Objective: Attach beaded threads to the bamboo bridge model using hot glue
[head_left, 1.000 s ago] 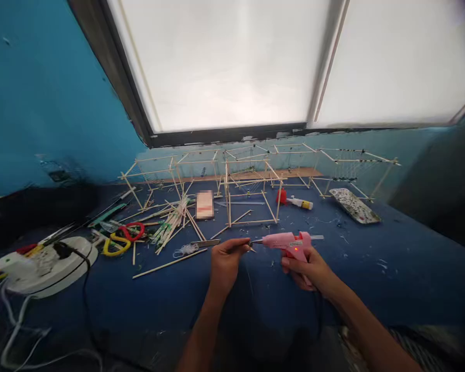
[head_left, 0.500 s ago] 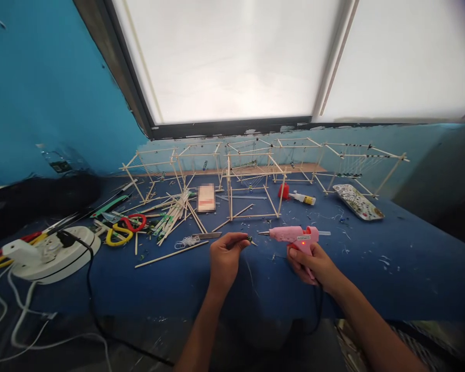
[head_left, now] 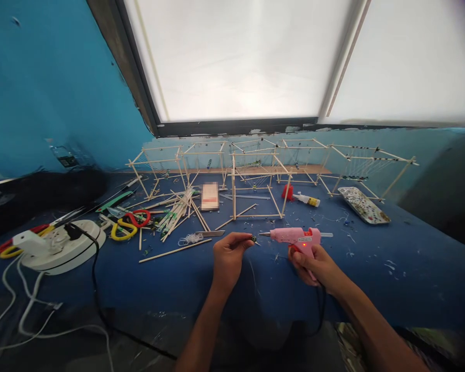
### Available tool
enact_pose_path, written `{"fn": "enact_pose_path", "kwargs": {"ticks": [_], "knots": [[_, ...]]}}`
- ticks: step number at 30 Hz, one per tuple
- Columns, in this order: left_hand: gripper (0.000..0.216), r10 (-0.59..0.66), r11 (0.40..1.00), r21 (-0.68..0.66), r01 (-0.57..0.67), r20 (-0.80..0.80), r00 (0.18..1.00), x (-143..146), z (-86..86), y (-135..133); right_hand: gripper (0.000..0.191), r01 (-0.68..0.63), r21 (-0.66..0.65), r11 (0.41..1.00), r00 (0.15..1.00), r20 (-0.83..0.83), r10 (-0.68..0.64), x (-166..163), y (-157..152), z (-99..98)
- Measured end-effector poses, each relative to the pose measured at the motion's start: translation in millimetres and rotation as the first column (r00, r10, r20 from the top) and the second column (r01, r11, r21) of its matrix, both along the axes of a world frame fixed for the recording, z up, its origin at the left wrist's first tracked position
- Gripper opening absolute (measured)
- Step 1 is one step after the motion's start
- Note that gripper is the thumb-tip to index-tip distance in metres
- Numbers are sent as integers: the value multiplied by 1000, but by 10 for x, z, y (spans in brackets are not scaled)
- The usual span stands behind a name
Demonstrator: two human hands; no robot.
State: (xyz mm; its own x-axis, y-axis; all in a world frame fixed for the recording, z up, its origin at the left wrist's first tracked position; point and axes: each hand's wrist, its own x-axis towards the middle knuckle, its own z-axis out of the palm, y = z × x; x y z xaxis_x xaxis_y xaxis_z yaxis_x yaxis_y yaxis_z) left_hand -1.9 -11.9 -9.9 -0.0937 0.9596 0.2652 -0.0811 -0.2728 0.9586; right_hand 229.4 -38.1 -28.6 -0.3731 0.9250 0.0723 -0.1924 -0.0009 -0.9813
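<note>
My left hand (head_left: 228, 256) is closed in a pinch on a small dark green bead (head_left: 254, 239), with a thin pale thread trailing down beneath it. My right hand (head_left: 310, 264) is wrapped round the handle of a pink hot glue gun (head_left: 292, 235), whose orange light glows. The gun's metal nozzle points left at the bead, a short gap away. A clear glue stick (head_left: 326, 235) sticks out of its rear. Just beyond both hands stands an open wooden stick frame (head_left: 234, 191) strung with threads.
More stick frames line the wall behind. To the left lie loose sticks (head_left: 178, 214), yellow-and-red-handled scissors (head_left: 124, 229), a blade (head_left: 213, 233) and a round white power strip (head_left: 77, 248) with cords. A glue bottle (head_left: 309, 199) and a speckled tray (head_left: 364, 205) are at right.
The view has shifted slightly, so everything sits a little further right. Both hands keep their grips, and the nozzle stays close to the bead.
</note>
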Motion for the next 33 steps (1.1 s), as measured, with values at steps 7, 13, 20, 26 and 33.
{"fn": "enact_pose_path", "kwargs": {"ticks": [7, 13, 20, 26, 33], "knots": [[10, 6, 1000, -3, -6, 5, 1000, 2, 7, -1, 43, -51, 11, 999, 999, -17, 51, 32, 12, -33], [10, 0, 1000, -2, 0, 4, 1000, 2, 13, -12, 44, -54, 7, 999, 999, -6, 54, 18, 6, -16], [10, -11, 1000, -2, 11, -7, 1000, 4, 10, -21, 44, -46, 6, 999, 999, 12, 46, 9, -10, 5], [10, -6, 1000, 5, 6, -20, 1000, 1, 12, -25, 43, -51, 2, 999, 998, 37, 51, 19, -19, 3], [9, -7, 1000, 17, 8, -30, 1000, -3, -12, -29, 43, -51, 7, 999, 998, 45, 50, 18, -11, 9]]}}
